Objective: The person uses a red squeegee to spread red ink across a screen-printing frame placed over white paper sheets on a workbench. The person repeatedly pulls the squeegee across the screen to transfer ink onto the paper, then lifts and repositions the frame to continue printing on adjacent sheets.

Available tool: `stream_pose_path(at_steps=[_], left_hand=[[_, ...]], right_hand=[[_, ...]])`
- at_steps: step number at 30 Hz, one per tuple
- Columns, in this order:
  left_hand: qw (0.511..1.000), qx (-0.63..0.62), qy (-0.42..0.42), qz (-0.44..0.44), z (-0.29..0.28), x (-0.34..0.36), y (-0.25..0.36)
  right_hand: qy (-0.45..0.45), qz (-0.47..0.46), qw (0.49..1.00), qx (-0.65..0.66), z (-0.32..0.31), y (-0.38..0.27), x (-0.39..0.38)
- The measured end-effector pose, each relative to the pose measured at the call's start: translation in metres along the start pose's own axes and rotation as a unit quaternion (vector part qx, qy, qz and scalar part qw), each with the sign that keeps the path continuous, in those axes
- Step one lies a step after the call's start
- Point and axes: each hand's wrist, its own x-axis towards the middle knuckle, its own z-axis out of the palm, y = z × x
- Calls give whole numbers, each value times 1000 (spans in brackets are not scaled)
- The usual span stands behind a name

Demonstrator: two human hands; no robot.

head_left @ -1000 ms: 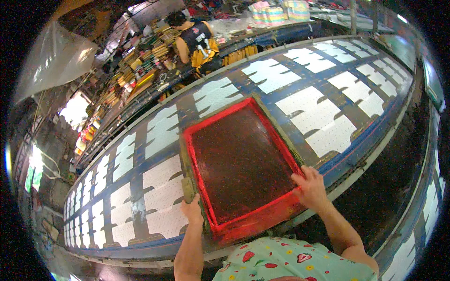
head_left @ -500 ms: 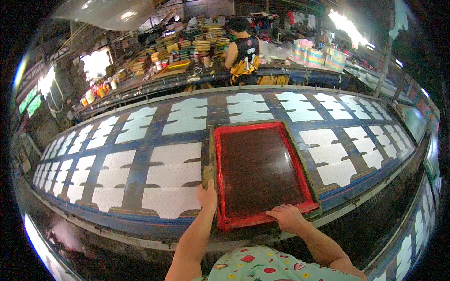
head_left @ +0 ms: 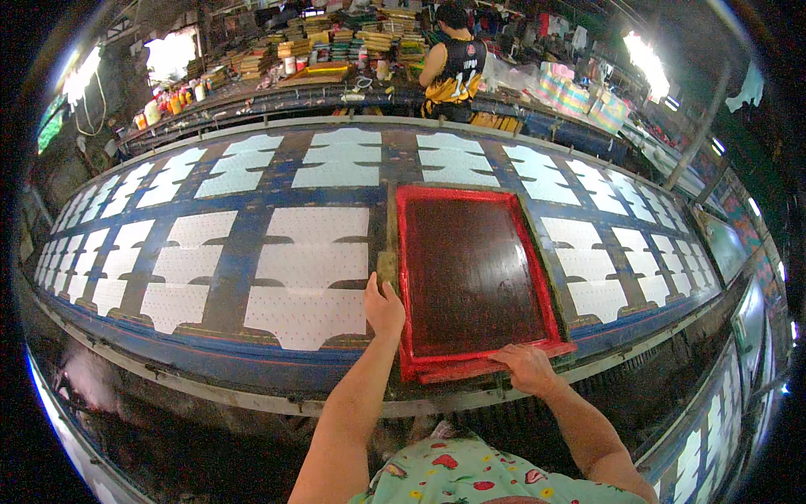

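A screen-printing frame (head_left: 474, 273) with a dark mesh and a red-coated border lies on the long printing table (head_left: 235, 290), between rows of cut white fabric pieces (head_left: 306, 312). My left hand (head_left: 385, 307) is closed on the left side of the frame, by a small worn block on its edge. On the near red edge, toward the right corner, my right hand (head_left: 529, 370) has its fingers curled over the rim. Whatever lies beneath the frame is hidden by its mesh.
Pale blue fabric pieces (head_left: 337, 158) line the table's far side. A metal rail (head_left: 277, 401) runs along the near edge. Beyond stands a person (head_left: 454, 67) in a black and yellow top, beside a bench with stacked frames (head_left: 382, 44) and paint containers (head_left: 175, 102).
My view has tilted down, so the table and the person sit higher in the picture. Both hands keep their places on the frame, which shows little movement against the fabric.
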Motion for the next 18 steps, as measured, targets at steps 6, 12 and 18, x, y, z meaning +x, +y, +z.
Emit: stream_pose_path(at_steps=[6,12,18], left_hand=[[999,-27,-7,-23,1,0,1],[1000,-10,-14,-8,0,1,-2],[1000,16,-12,-1,-2,-1,7]], right_hand=[[66,-31,996,-43,13,18,26],[95,-22,992,-79,28,70,117],[214,-57,970,-96,36,141,240]])
